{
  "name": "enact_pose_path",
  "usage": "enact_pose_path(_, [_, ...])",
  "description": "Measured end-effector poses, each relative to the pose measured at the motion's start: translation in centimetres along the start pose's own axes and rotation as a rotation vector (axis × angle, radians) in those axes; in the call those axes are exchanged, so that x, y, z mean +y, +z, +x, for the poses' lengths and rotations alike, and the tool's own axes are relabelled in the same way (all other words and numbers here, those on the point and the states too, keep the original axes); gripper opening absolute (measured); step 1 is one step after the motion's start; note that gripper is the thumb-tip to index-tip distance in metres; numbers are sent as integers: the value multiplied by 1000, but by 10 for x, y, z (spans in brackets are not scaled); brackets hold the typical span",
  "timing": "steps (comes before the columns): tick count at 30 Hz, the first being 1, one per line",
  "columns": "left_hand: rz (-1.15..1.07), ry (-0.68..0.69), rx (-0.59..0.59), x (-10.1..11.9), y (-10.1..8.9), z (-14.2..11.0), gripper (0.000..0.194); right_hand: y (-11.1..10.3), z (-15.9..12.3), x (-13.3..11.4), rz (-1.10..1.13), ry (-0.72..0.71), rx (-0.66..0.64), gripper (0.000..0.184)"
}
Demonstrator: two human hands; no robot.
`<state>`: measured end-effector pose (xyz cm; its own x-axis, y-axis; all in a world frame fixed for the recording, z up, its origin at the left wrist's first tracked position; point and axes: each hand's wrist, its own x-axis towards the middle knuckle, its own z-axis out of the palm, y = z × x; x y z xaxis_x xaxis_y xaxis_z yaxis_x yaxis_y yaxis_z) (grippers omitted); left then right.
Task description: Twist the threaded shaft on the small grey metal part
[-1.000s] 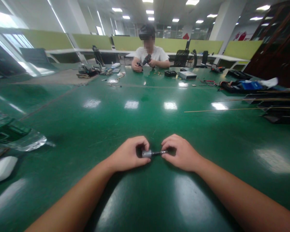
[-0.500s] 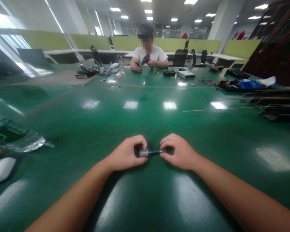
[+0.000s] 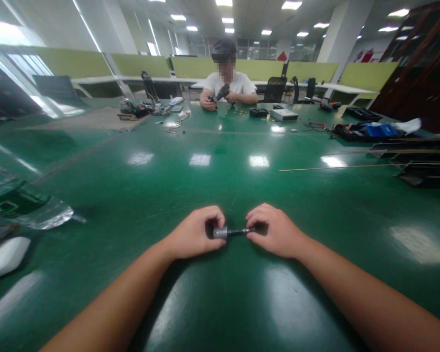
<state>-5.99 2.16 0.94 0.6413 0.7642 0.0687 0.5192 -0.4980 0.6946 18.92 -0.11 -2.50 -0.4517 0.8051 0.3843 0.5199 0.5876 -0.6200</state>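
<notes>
Low over the green table (image 3: 220, 186), my two hands hold a small slim part between them. My left hand (image 3: 196, 233) pinches its grey metal cylinder (image 3: 220, 233) between thumb and fingers. A thin dark rod (image 3: 236, 231) runs sideways from the cylinder to my right hand (image 3: 275, 232), whose thumb and fingertips are closed on the far end. That end is partly hidden by the fingers. I cannot tell whether the rod is fixed in the cylinder.
To the left lie a clear plastic bottle (image 3: 18, 200) and a white object (image 3: 7, 258). Thin rods (image 3: 333, 168) and black trays (image 3: 425, 173) are at the right. Across the table, a person (image 3: 229, 83) holds a dark power tool (image 3: 223, 91) near boxes (image 3: 284, 114).
My hands have drawn very slightly apart, and a little more of the dark rod shows between them. The grips look the same. The camera view has shifted slightly.
</notes>
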Motion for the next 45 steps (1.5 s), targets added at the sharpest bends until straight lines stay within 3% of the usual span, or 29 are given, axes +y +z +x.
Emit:
enact_pose_path(31, [-8,3,0,-5,2,-1,20,-11,-2,5,-51,11,-5,12])
enact_pose_path(45, [-34,12,23,-5,1,2,20,5,6,8,-60,20,40,7])
